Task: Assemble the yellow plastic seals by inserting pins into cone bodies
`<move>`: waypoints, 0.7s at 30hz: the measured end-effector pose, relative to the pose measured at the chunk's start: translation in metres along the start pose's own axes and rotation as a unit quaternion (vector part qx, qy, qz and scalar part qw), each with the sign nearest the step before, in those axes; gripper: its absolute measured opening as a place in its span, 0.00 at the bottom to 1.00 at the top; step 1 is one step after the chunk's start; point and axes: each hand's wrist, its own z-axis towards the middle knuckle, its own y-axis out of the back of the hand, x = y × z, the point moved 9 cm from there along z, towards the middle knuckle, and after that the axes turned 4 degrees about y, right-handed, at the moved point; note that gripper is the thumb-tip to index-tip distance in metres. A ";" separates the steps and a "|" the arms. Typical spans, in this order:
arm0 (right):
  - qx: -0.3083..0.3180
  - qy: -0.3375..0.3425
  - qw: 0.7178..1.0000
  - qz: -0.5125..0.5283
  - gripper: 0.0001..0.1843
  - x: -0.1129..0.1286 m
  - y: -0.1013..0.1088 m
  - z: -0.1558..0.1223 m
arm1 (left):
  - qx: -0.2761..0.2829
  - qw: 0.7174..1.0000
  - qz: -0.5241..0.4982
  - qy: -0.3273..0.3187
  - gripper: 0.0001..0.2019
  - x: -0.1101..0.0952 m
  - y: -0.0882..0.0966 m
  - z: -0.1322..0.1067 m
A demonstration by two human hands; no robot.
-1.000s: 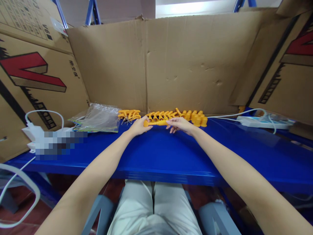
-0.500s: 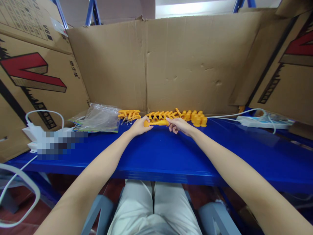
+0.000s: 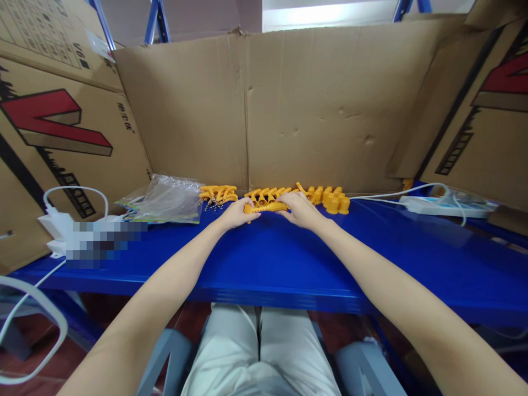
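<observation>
A long yellow plastic piece (image 3: 268,207) lies crosswise between my hands, just above the blue table. My left hand (image 3: 235,215) grips its left end, thumb along the front. Around its right end, the fingers of my right hand (image 3: 304,211) are closed, their tips partly hidden. Right behind it stands a row of yellow plastic parts (image 3: 268,193) with round dark openings. Further left is a heap of yellow branched parts (image 3: 218,191), with small metal clasps (image 3: 213,204) in front. Yellow stepped cylinders (image 3: 337,202) stand in a group right of my right hand.
Clear plastic bags (image 3: 169,201) lie on the blue table (image 3: 284,258) at the left. White plugs and cables (image 3: 58,223) are beside them. A white power strip (image 3: 449,206) sits at the right. Cardboard walls (image 3: 330,110) close off the back and sides.
My right hand has turned over the right end of the yellow piece, its fingers now wrapped from above. The left hand has barely shifted, and the piece tilts slightly differently.
</observation>
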 end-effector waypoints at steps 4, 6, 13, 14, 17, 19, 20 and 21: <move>0.016 -0.019 1.000 0.009 0.12 0.000 0.000 -0.002 | -0.018 0.999 0.030 -0.016 0.13 -0.009 0.003 -0.003; 0.017 -0.024 0.999 0.018 0.13 0.000 0.001 -0.002 | -0.026 0.998 0.042 -0.028 0.13 -0.013 0.005 -0.004; 0.036 -0.079 0.990 0.109 0.15 -0.012 -0.004 -0.003 | -0.034 0.992 0.100 -0.062 0.14 -0.021 0.008 -0.006; 0.041 -0.094 0.987 0.124 0.16 -0.014 -0.005 -0.004 | -0.034 0.992 0.104 -0.062 0.14 -0.021 0.008 -0.006; 0.061 -0.132 0.973 0.178 0.17 -0.020 -0.009 -0.007 | -0.029 0.992 0.106 -0.063 0.14 -0.022 0.006 -0.006; 0.072 -0.157 0.958 0.228 0.16 -0.022 -0.012 -0.009 | -0.025 0.992 0.104 -0.065 0.13 -0.022 0.005 -0.006; 0.075 -0.169 0.948 0.259 0.16 -0.023 -0.015 -0.010 | -0.024 0.992 0.103 -0.066 0.13 -0.022 0.004 -0.006; 0.076 -0.182 0.936 0.292 0.16 -0.024 -0.017 -0.011 | -0.023 0.992 0.103 -0.067 0.13 -0.022 0.004 -0.005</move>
